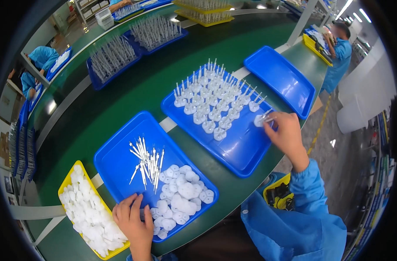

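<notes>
My right hand has its fingertips pinched on a small white plastic base with thin pins, held over the right edge of the blue rectangular tray of upright pinned bases, pins pointing left, away from my fingers. My left hand lies flat, fingers together, on loose white plastic discs just right of them.

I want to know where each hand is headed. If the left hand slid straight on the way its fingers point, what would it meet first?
Probably the pile of white plastic discs in the blue tray; the left hand already rests at its near edge, though depth is unclear.
</notes>
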Demonstrator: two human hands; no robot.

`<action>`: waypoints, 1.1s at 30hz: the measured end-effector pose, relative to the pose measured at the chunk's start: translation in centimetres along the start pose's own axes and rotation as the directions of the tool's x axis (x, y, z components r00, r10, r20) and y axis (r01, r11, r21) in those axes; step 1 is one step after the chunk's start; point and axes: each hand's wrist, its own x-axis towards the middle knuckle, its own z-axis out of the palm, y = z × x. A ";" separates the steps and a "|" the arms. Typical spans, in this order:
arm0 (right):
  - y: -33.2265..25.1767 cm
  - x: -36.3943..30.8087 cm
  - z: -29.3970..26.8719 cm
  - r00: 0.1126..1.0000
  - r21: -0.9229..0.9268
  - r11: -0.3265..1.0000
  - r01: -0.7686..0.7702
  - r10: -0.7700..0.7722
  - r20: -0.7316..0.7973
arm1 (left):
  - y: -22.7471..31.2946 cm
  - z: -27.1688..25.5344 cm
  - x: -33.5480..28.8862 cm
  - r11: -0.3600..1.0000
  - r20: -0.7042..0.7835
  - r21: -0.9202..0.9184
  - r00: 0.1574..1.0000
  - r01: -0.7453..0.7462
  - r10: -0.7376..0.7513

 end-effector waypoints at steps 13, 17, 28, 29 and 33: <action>2.1 0.0 1.8 0.994 -0.050 0.998 0.032 -0.037 -0.105 | 0.3 -0.3 0.6 1.000 0.047 0.000 0.998 0.032 -0.032; 2.0 -0.8 1.5 0.999 -0.011 1.000 0.004 -0.005 -0.052 | 0.1 -0.8 0.4 1.000 0.042 0.027 0.999 0.002 -0.003; -8.9 -2.2 0.0 0.863 0.336 0.801 0.496 -0.496 -0.093 | 1.2 -1.1 3.7 0.999 0.079 -0.033 0.997 -0.011 0.013; -11.7 -1.9 1.2 0.795 0.353 0.726 0.590 -0.598 -0.099 | 1.5 -0.6 4.4 0.997 0.110 -0.079 0.994 0.020 -0.011; -20.7 0.5 7.6 0.475 0.194 0.444 0.875 -0.865 -0.161 | 1.9 0.5 5.4 0.997 0.062 0.071 0.998 -0.017 0.013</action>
